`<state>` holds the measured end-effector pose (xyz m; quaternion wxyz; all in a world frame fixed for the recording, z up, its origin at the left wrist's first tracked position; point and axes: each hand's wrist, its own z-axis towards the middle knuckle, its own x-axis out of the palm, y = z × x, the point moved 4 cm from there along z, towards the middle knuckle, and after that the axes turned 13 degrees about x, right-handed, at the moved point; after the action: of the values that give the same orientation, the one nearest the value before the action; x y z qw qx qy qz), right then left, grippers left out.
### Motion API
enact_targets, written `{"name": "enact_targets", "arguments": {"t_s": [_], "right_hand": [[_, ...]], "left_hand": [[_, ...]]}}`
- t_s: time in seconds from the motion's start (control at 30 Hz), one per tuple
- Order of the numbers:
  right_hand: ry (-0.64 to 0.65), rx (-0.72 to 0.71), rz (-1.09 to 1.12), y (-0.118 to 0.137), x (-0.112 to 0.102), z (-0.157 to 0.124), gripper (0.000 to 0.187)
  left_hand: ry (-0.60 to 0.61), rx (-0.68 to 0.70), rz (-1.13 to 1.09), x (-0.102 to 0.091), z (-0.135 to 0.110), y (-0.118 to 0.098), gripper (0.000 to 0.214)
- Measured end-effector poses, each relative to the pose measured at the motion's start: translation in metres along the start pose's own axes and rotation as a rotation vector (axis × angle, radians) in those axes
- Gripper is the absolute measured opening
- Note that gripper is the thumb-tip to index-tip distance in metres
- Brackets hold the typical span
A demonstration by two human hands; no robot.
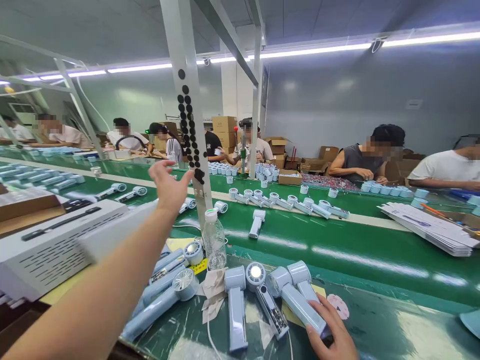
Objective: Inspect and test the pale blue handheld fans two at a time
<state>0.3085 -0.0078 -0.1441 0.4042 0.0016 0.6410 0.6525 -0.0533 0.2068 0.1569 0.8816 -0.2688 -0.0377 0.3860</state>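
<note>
My left hand (170, 185) is raised to the white post (183, 45), its fingers apart. One fingertip is at or close to the lowest of the round black stickers (186, 107) stuck down that post. At the lower right, my right hand (333, 332) grips the handle end of a light-blue handheld fan (302, 305), which lies on the bench with its round head pointing away. Beside it are another fan (235, 307) with a closed handle and an open-handled fan (268, 300) showing its circuit board. More fans (168, 295) lie in a pile under my left forearm.
A clear plastic bottle (215, 242) stands at the post's foot. Beyond runs a green conveyor belt (337, 240) carrying several fans. White boxes (56, 245) are stacked on the left, flat printed cartons (427, 227) on the right. Several people work across the belt.
</note>
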Motion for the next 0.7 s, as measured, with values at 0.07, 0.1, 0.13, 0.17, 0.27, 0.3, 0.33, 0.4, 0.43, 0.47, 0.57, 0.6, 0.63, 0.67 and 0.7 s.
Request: {"name": "enact_targets", "arguments": {"t_s": [0.07,0.1,0.13,0.17,0.27,0.3,0.33,0.4,0.43,0.47,0.57,0.6,0.63,0.67,0.7], "right_hand": [[0.017,0.028,-0.009,0.007,0.001,-0.003,0.040],[0.034,0.048,-0.003,0.012,0.000,-0.004,0.042],[0.056,0.074,0.022,0.017,-0.001,-0.003,0.043],[0.075,0.114,0.080,0.022,-0.005,-0.002,0.043],[0.086,0.272,0.369,0.031,-0.020,0.010,0.036],[0.081,0.308,0.424,0.032,-0.024,0.014,0.036],[0.072,0.338,0.469,0.032,-0.028,0.017,0.038],[0.084,0.369,0.510,0.033,-0.031,0.016,0.049],[0.096,0.378,0.534,0.035,-0.031,0.012,0.053],[0.110,0.383,0.561,0.039,-0.031,0.005,0.055],[0.142,0.308,0.559,0.063,-0.030,-0.028,0.047],[0.147,0.249,0.510,0.074,-0.030,-0.041,0.044],[0.154,0.181,0.443,0.086,-0.029,-0.053,0.045],[0.168,0.111,0.372,0.097,-0.028,-0.065,0.050],[0.190,0.046,0.310,0.107,-0.026,-0.074,0.057]], "left_hand": [[0.041,0.013,-0.028,-0.021,-0.016,-0.007,0.041],[0.085,0.024,-0.049,-0.031,-0.031,-0.012,0.035],[0.164,0.026,-0.081,-0.039,-0.052,-0.018,0.030],[0.271,0.017,-0.126,-0.045,-0.077,-0.024,0.025],[0.767,-0.044,-0.327,-0.051,-0.173,-0.044,0.020],[0.879,-0.109,-0.402,-0.052,-0.205,-0.051,0.018],[0.991,-0.198,-0.505,-0.051,-0.234,-0.059,0.020],[1.171,-0.488,-0.736,-0.042,-0.285,-0.076,0.027],[1.192,-0.653,-0.834,-0.036,-0.303,-0.086,0.033],[1.182,-0.797,-0.941,-0.027,-0.317,-0.096,0.043],[0.892,-1.020,-1.175,-0.003,-0.329,-0.120,0.074],[0.799,-1.075,-1.194,0.003,-0.329,-0.125,0.075],[0.730,-1.133,-1.191,0.006,-0.328,-0.127,0.072],[0.694,-1.194,-1.178,0.008,-0.328,-0.128,0.068],[0.677,-1.247,-1.161,0.008,-0.327,-0.127,0.065]]}}
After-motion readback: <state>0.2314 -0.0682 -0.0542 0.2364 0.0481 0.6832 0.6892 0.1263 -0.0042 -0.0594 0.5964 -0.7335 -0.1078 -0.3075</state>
